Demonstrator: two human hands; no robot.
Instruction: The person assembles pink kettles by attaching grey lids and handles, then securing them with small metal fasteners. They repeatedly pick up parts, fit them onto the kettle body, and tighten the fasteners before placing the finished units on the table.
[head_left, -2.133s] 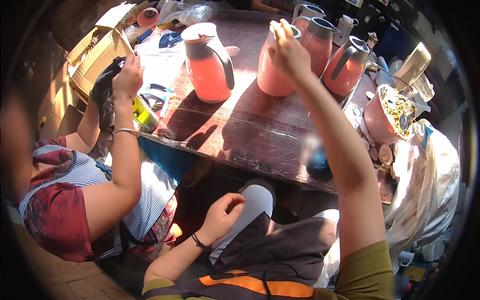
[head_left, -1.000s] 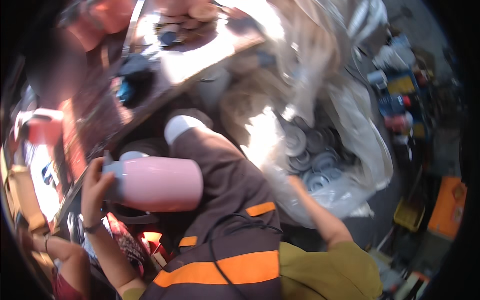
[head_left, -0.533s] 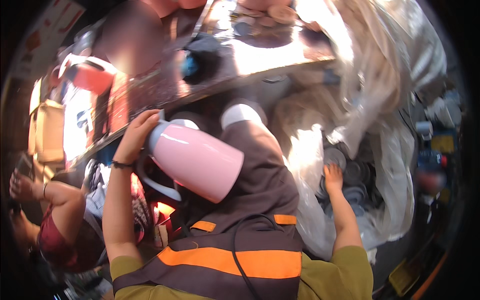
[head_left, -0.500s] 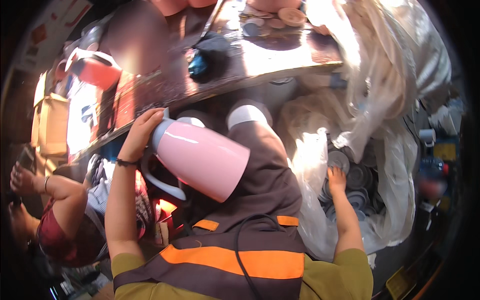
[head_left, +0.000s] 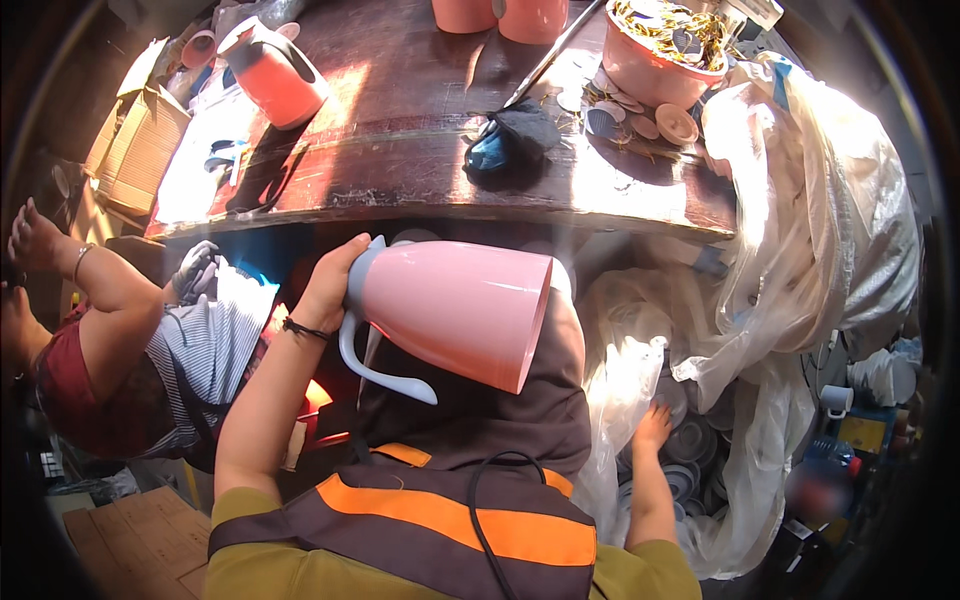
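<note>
My left hand [head_left: 335,285] grips a pink jug [head_left: 455,310] around its blue-grey collar, at the spout end. The jug lies on its side above my lap, its wide base to the right and its pale grey-blue handle [head_left: 385,378] hanging below. Down at the right, my right hand [head_left: 653,430] reaches into a clear plastic bag [head_left: 760,480] of grey round lids [head_left: 688,440]. Its fingers are stretched out against the lids, seemingly holding none, with the fingertips partly hard to make out.
A worn wooden table [head_left: 400,165] spans the front, with a coral-pink jug [head_left: 275,75], a black cloth bundle [head_left: 525,135] and a pink tub [head_left: 660,65] of gold ties. A co-worker's gloved hand [head_left: 195,270] is at left, near a cardboard box [head_left: 140,145].
My view has shifted, showing more of the tabletop. The pink jug has turned closer to level in my left hand. My right hand stays among the lids, its position slightly changed.
</note>
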